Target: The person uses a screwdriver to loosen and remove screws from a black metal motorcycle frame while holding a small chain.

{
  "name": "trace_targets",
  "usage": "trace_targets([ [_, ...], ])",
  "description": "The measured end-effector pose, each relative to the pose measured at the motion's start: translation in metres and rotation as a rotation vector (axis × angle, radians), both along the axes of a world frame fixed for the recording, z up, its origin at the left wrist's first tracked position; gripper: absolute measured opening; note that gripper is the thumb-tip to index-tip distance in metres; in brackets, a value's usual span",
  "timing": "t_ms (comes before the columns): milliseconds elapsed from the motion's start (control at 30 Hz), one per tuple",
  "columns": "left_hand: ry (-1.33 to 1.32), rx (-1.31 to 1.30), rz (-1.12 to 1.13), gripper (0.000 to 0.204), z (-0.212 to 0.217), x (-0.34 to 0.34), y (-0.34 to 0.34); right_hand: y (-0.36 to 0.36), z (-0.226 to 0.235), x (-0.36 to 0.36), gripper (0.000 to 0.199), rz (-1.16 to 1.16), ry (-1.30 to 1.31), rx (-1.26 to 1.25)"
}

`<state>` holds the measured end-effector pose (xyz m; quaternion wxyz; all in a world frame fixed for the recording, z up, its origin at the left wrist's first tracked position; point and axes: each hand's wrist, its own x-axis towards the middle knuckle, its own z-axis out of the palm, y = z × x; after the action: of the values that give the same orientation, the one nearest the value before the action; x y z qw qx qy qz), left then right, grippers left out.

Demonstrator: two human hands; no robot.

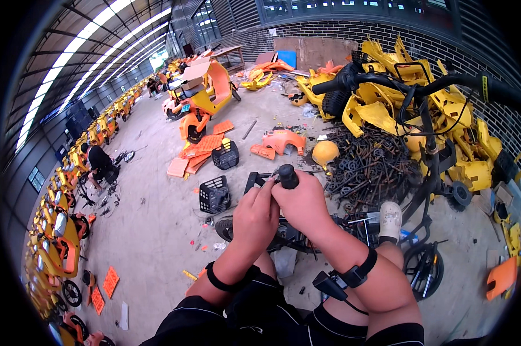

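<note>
In front of my knees my right hand [301, 196] is wrapped round a black rounded handle [288, 176], whose thick end sticks up above the fist. Its other end is hidden, so I cannot tell what kind of tool or part it belongs to. My left hand [256, 209] presses against the right one, fingers closed on something small and dark that I cannot make out. Below both hands lies a dark vehicle frame [298, 237] with a black wheel [223, 229], partly covered by my arms.
A heap of dark metal parts [373, 167] and yellow panels [381, 109] rises at the right, behind a standing black handlebar [439, 86]. Black baskets [215, 195] and orange panels [200, 151] lie ahead. Parked yellow scooters [61, 230] line the left; a person [100, 163] crouches there.
</note>
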<state>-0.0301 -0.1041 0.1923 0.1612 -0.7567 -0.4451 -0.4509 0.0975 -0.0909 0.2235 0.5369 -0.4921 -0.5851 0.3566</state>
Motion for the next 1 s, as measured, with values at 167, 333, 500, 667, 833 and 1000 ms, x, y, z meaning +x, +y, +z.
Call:
trace_targets([
  [167,0.022,-0.027,-0.006,0.04,-0.001,-0.008,-0.001,0.006,-0.006,-0.005,0.023,0.022,-0.025,-0.003],
  [333,-0.047,-0.028,0.013,0.037,-0.002,-0.011,-0.003,0.01,-0.012,-0.008,0.019,0.106,0.07,-0.061],
  [500,-0.272,-0.036,-0.039,0.028,0.019,-0.009,-0.01,0.002,0.022,0.009,0.012,0.404,0.368,-0.211],
  [667,-0.349,-0.079,-0.113,0.026,0.036,-0.006,-0.017,-0.006,0.034,0.021,0.02,0.392,0.3,-0.133],
  [833,-0.329,-0.031,-0.092,0.029,0.042,-0.003,-0.02,-0.007,0.042,0.023,0.021,0.425,0.315,-0.097],
  [1000,-0.306,-0.039,-0.132,0.025,0.035,0.005,-0.02,-0.001,0.035,0.023,0.019,0.378,0.358,-0.068],
])
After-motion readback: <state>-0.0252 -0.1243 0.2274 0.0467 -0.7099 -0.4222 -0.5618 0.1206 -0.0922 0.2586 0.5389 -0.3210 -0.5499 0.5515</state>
